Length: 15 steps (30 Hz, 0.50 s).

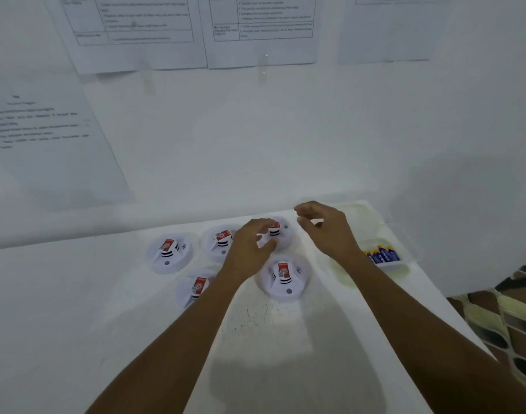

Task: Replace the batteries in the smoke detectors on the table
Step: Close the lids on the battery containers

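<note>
Several round white smoke detectors with red labels lie on the white table (pixel 285 354). One detector (pixel 169 252) sits at the far left, one (pixel 218 242) beside it, one (pixel 193 289) nearer me and one (pixel 284 277) in the middle. My left hand (pixel 251 248) curls its fingers round the back detector (pixel 281 231). My right hand (pixel 325 230) hovers just right of that detector with fingers loosely curled, holding nothing. Blue batteries (pixel 382 253) lie in a white tray (pixel 406 249) at the right.
A white wall with printed paper sheets (pixel 261 28) rises right behind the table. The table's right edge runs diagonally, with a patterned fabric (pixel 512 318) beyond it. A pale plastic lid or tray (pixel 363 213) lies at the back right corner.
</note>
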{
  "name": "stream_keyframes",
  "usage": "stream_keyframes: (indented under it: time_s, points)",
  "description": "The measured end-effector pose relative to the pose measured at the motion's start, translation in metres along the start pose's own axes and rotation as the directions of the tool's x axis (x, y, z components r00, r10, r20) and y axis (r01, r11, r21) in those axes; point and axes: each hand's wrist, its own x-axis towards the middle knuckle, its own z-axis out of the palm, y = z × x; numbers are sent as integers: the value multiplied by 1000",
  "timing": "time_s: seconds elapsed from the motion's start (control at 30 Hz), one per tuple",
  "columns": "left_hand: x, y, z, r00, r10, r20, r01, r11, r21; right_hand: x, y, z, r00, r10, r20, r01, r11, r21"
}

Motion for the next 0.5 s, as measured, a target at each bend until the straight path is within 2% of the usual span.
stream_keyframes:
  time_s: [0.13, 0.23, 0.3, 0.4, 0.5]
  points:
    - [-13, 25, 26, 993, 89, 76, -80, 991, -110, -25, 16, -54, 990, -31, -135, 18, 995, -99]
    - [-21, 46, 59, 985, 66, 157, -34, 980, -195, -37, 51, -96, 975, 37, -221, -93, 965, -245]
    - [-21, 54, 83, 983, 53, 175, -21, 984, -179, -42, 76, -118, 959, 111, -260, -185, 942, -280]
    - [-16, 60, 112, 978, -34, 206, 58, 992, -114, -49, 103, -139, 948, 235, -213, -279, 938, -205]
    - [-9, 63, 134, 962, -108, 249, 133, 988, -85, -54, 116, -148, 940, 285, -185, -299, 953, -55]
